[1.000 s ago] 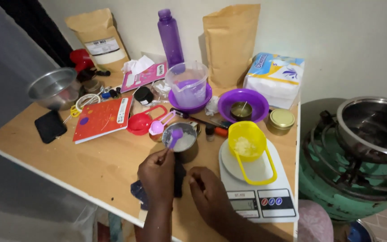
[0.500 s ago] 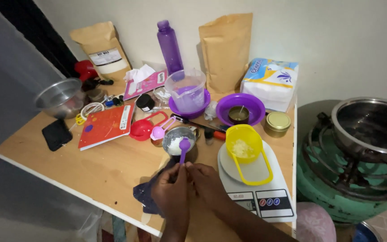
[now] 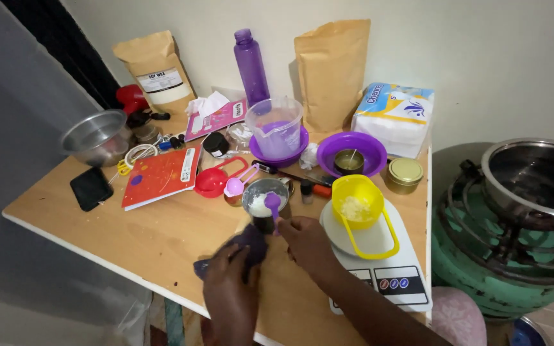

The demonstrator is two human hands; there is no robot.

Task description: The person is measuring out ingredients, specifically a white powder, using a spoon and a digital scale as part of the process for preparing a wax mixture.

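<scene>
My right hand (image 3: 308, 245) grips the handle of a purple measuring spoon (image 3: 272, 204). The spoon's bowl rests over the near rim of a small metal pot (image 3: 263, 193) holding white wax. My left hand (image 3: 229, 289) lies lower on the table, its fingers closed on a dark purple cloth (image 3: 242, 247) that reaches up to the pot's near side. Just right of the pot, a yellow handled cup (image 3: 358, 204) with pale flakes sits on a white kitchen scale (image 3: 386, 272).
Behind the pot lie red and pink measuring spoons (image 3: 216, 181), a clear jug (image 3: 276, 125), a purple bowl (image 3: 352, 148), a gold tin (image 3: 404, 174), a purple bottle (image 3: 251, 64) and brown bags (image 3: 331, 70). A red notebook (image 3: 160, 176), a phone (image 3: 91, 188) and a metal bowl (image 3: 94, 134) are on the left. A green gas stove (image 3: 520, 250) is on the right.
The spoon was in my left hand at the pot; both hands met, and now my right hand holds it while my left has dropped onto the dark cloth.
</scene>
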